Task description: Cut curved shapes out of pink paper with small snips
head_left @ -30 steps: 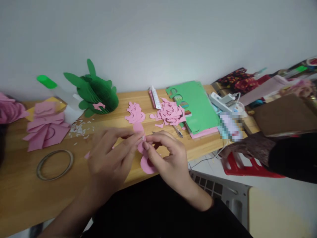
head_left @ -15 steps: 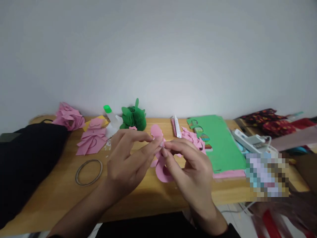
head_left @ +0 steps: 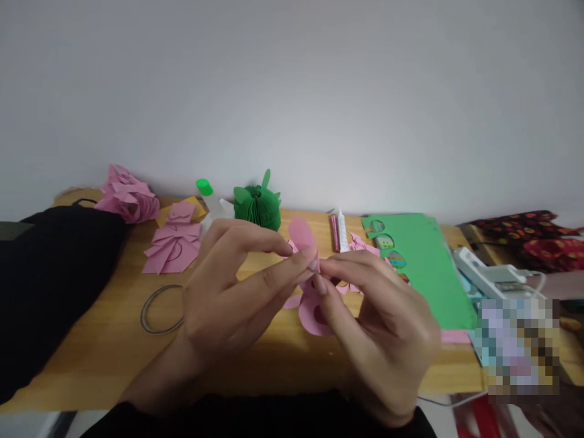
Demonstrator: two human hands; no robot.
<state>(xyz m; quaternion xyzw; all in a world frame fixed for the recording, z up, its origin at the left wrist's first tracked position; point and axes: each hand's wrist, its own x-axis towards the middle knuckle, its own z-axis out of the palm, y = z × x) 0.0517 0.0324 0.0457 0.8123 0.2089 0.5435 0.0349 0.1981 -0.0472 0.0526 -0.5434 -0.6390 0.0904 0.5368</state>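
Above the middle of the table, my left hand point(head_left: 237, 283) and my right hand point(head_left: 383, 325) meet fingertip to fingertip. Both pinch a small piece of pink paper point(head_left: 317, 260), mostly hidden by the fingers. Behind and below the hands lie pink paper cutouts: a rounded shape point(head_left: 301, 232) beyond the fingertips and a ring-like piece point(head_left: 310, 319) nearer to me. A green paper honeycomb ball point(head_left: 258, 210) with leaf-like parts stands just past my left hand. Past the right hand lie a white tube point(head_left: 342, 231) and pink paper scraps point(head_left: 362, 243).
To the left are folded pink paper point(head_left: 171, 249), a crumpled pink paper bundle point(head_left: 128, 198), a green-capped bottle point(head_left: 205, 188), a metal ring point(head_left: 157, 310) and black cloth point(head_left: 59, 286). On the right lie a green sheet point(head_left: 424, 267) and a white power strip point(head_left: 481, 271).
The view has shifted, so the table items sit differently in the picture. Both hands keep their fingertips together on the small paper piece, whose pink edge shows more now.
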